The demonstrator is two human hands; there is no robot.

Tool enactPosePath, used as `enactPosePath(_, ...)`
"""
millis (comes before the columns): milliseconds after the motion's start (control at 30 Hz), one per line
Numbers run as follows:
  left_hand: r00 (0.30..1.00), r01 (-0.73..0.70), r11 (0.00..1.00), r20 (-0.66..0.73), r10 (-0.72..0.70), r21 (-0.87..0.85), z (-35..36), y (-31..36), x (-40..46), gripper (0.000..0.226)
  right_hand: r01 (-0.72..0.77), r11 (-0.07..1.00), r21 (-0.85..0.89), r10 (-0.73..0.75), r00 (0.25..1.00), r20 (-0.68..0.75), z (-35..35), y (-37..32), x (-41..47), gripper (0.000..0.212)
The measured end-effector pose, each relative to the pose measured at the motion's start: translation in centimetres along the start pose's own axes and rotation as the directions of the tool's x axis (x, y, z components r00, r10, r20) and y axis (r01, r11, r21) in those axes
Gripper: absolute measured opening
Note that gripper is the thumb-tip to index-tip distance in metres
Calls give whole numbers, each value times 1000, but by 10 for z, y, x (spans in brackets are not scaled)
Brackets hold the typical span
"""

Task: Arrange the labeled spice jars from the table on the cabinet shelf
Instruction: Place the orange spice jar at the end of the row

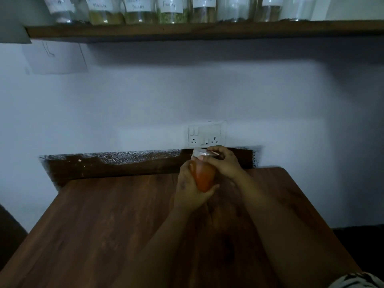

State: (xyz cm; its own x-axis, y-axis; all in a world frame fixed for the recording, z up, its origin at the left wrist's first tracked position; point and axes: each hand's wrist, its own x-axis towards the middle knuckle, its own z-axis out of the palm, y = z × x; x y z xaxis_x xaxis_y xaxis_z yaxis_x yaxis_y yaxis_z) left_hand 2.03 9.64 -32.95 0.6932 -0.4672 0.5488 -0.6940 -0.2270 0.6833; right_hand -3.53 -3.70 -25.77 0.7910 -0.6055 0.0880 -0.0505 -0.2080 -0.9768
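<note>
A clear jar of orange-red powder (204,178) is held tilted above the far part of the wooden table (108,221). My left hand (190,189) grips the jar's body from below. My right hand (223,161) grips its pale top end, which points toward the wall. High up, a dark wooden shelf (187,30) carries a row of several labeled glass jars (137,11), with green, brown and pale contents; only their lower halves show.
A white switch and socket plate (205,134) sits on the wall just behind the hands. A dark wooden backboard (116,167) runs along the table's far edge. A sheet of paper (55,57) hangs on the wall under the shelf's left end.
</note>
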Motion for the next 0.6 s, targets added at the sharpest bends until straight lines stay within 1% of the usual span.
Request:
enactPosePath(67,1000,12,999,-15,-13,-45,-2,8,3,101,11,1000,13,-9,997,-74,3,-4,0,52)
enactPosePath(100,998,66,989,3,-67,-129,-5,12,7,98,1,1000,18,0,998,-58,2,-8,-1,51)
enactPosePath(133,987,161,949,67,-149,-269,-10,15,11,95,-23,999,46,24,1000,-5,0,-11,-1,50)
enactPosePath(167,954,297,845,184,-238,-446,-16,19,14,93,-67,993,102,60,996,67,-3,-14,-1,49)
enactPosePath(200,902,430,674,326,-284,-601,-22,20,17,90,-116,979,167,92,985,145,-8,-18,-1,49)
enactPosePath(233,845,534,489,453,-284,-690,-27,20,20,88,-153,964,217,107,972,211,-13,-22,-1,48)
enactPosePath(267,802,597,358,541,-253,-718,-31,20,21,87,-168,955,243,105,962,254,-17,-25,0,47)
enactPosePath(300,778,628,311,590,-218,-713,-33,22,23,88,-167,953,255,94,957,276,-20,-28,1,46)
enactPosePath(333,776,629,331,598,-202,-703,-33,24,23,91,-152,955,254,79,958,275,-21,-29,1,45)
enactPosePath(367,795,600,416,567,-217,-683,-32,28,23,95,-125,963,239,61,964,257,-20,-31,1,43)
enactPosePath(433,873,478,648,405,-273,-593,-28,35,22,105,-67,983,169,36,983,183,-17,-33,1,47)
enactPosePath(467,910,405,737,315,-269,-541,-26,37,22,108,-58,988,143,36,988,152,-16,-33,1,52)
enactPosePath(500,937,339,801,252,-241,-494,-25,39,22,108,-62,989,137,43,989,140,-15,-33,1,55)
enactPosePath(533,949,300,830,232,-211,-470,-26,40,22,104,-77,987,141,56,987,151,-16,-32,1,56)
enactPosePath(567,947,300,828,254,-198,-474,-28,41,24,99,-95,984,148,67,981,182,-17,-33,0,55)
enactPosePath(600,931,338,792,304,-202,-508,-32,41,26,93,-116,981,154,81,973,216,-20,-33,0,54)
